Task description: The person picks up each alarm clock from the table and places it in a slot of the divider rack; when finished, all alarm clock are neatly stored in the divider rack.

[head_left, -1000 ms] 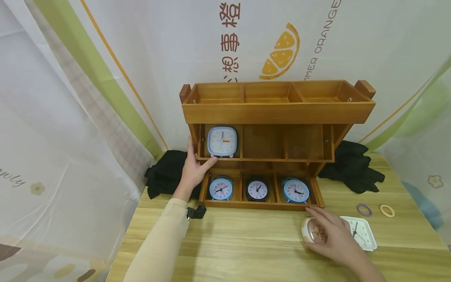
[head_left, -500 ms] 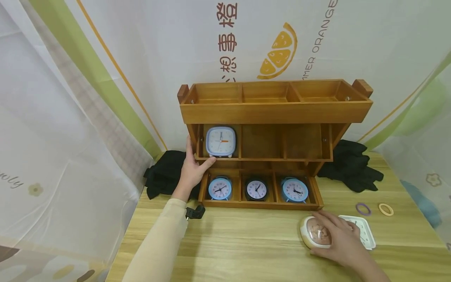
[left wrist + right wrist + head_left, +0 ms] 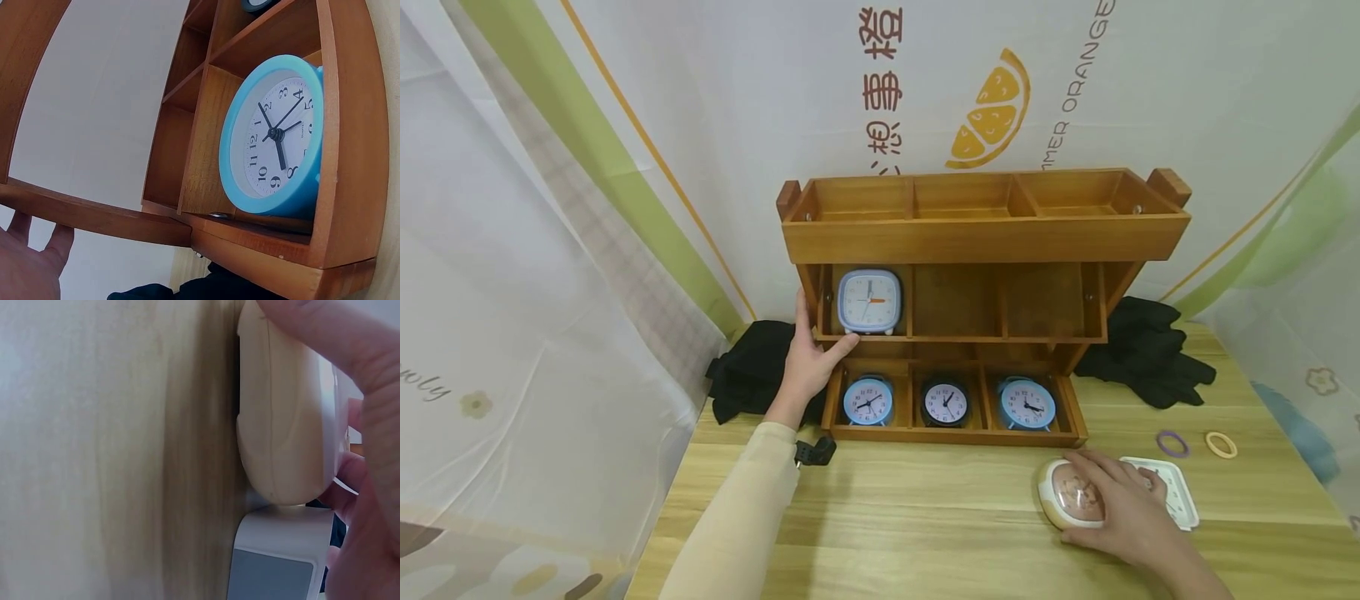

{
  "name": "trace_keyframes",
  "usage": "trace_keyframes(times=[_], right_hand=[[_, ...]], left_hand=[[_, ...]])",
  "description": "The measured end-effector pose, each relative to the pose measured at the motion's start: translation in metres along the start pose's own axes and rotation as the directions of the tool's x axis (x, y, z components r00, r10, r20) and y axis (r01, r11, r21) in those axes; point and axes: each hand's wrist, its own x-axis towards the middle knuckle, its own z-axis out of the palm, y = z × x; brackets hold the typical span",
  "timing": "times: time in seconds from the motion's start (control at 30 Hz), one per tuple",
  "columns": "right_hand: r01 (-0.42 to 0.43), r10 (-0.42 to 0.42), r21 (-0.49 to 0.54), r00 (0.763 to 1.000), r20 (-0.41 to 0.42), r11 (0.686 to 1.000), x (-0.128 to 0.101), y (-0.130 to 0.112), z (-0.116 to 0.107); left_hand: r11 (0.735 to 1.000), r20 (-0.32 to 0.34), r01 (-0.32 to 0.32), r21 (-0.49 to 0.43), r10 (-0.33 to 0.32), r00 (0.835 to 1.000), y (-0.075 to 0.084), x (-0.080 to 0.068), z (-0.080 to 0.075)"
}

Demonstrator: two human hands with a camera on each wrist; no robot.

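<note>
Right hand grips cream clock; left hand, fingers straight, steadies shelf.
Lifted carelessly, it could clip the white clock (just beside it).

Left arm wears a long cream sleeve down to the wrist; left hand bare. Right hand and forearm bare, no sleeve showing.

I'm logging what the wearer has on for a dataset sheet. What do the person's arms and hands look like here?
The left arm wears a long, plain cream sleeve down to the wrist; the left hand is bare. The right hand and forearm are bare too. No gloves, rings or watch show.
</note>
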Motion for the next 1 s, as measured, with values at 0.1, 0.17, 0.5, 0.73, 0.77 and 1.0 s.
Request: trace_keyframes(times=[0.1,0.17,0.5,0.73,0.77,1.0], right_hand=[[0.008,-0.008,0.018,1.0,-0.011,1.0,0.0,0.0,0.0],[0.012,-0.011,0.032,1.0,-0.027,0.999,-0.001,-0.001,0.0],[0.094,-0.073,0.11,0.981,-0.177,0.989,0.004,-0.011,-0.016],[0.174,-0.127,0.164,0.956,-0.265,0.971,0.02,-0.03,-0.039],[0.184,-0.134,0.165,0.952,-0.275,0.969,0.023,-0.033,-0.042],[0.242,-0.178,0.151,0.921,-0.348,0.958,0.044,-0.054,-0.066]], left_hand=[[1.0,-0.007,0.002,0.0,-0.002,1.0,0.0,0.0,0.001],[1.0,-0.01,-0.002,-0.003,0.002,1.0,-0.001,0.001,0.001],[1.0,-0.024,0.0,0.01,0.001,1.0,-0.001,0.001,0.001],[1.0,-0.031,-0.001,0.015,0.001,1.0,-0.001,0.001,0.001],[1.0,-0.033,-0.002,0.011,0.003,0.999,-0.001,0.001,0.001],[1.0,-0.034,0.011,-0.028,-0.012,0.999,0.0,0.002,0.002]])
